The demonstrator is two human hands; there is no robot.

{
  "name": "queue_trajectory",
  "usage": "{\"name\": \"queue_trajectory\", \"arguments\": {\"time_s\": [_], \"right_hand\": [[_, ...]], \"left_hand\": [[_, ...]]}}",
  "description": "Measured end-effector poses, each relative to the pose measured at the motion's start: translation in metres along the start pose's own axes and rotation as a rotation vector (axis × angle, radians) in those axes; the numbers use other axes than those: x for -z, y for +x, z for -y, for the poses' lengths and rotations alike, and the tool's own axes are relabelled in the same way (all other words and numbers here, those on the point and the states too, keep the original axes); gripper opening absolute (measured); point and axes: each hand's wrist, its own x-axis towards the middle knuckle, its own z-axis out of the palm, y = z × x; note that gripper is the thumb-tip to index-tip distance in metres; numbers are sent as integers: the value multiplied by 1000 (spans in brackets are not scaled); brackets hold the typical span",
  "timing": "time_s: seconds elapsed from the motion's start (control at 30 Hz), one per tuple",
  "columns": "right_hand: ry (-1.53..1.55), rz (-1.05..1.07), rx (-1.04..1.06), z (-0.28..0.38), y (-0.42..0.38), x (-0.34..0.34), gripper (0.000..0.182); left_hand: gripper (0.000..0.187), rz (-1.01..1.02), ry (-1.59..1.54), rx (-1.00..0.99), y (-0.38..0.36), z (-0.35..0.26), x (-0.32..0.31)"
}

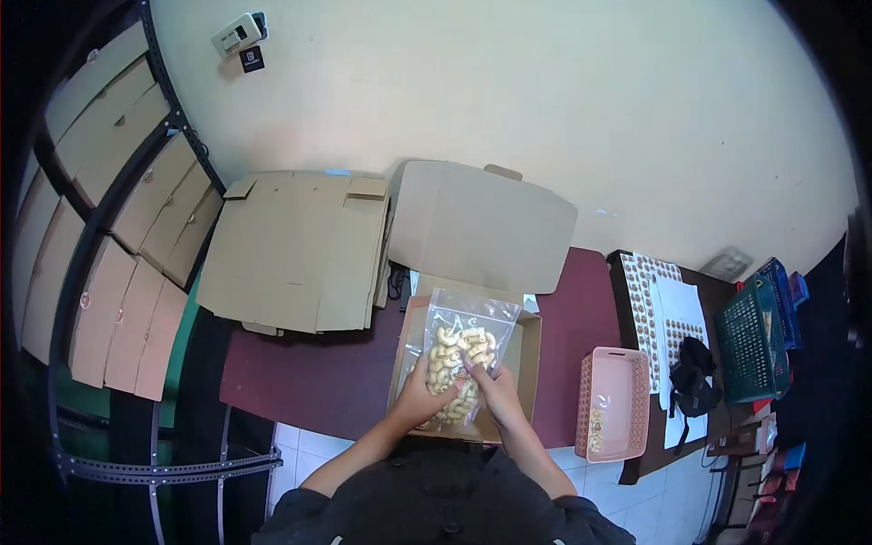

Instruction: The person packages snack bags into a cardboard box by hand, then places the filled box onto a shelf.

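Note:
A clear plastic bag of pale, curved snack pieces is held over an open cardboard box in front of me. My left hand grips the bag's lower left side. On its right side, my right hand holds it with the thumb across the front. The bag's upper end is flat and holds no pieces. Behind the bag, the box's raised lid leans back toward the wall. The box's inside is largely hidden by the bag and my hands.
Flattened cardboard boxes are stacked at the left of the maroon table. A pink basket with a small packet stands at the right. Beyond it are sticker sheets, a black bag and a green basket. Shelves of boxes line the left.

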Motion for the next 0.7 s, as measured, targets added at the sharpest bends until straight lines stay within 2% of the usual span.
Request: {"name": "queue_trajectory", "arguments": {"time_s": [0.07,0.13,0.27,0.33,0.37,0.43,0.57,0.7], "right_hand": [[54,-28,-24,-4,2,3,29],[-61,32,2,0,-2,1,29],[-79,42,61,4,-7,-7,31],[83,-92,-58,10,-8,-13,32],[81,-90,-58,7,-7,-13,32],[214,-63,-15,2,-3,-12,37],[51,20,118,8,-14,-25,43],[29,35,57,-3,-11,-21,44]], "left_hand": [[65,18,-70,19,1,7,-2],[65,2,-113,26,0,8,-4],[65,13,-172,17,0,13,-6],[62,-9,64,-65,-2,5,-3],[62,-11,64,-65,-2,5,-4],[54,-33,-264,7,-2,5,-6],[44,-134,-103,45,-1,5,-1],[37,-182,-342,-14,0,9,-4]]}}
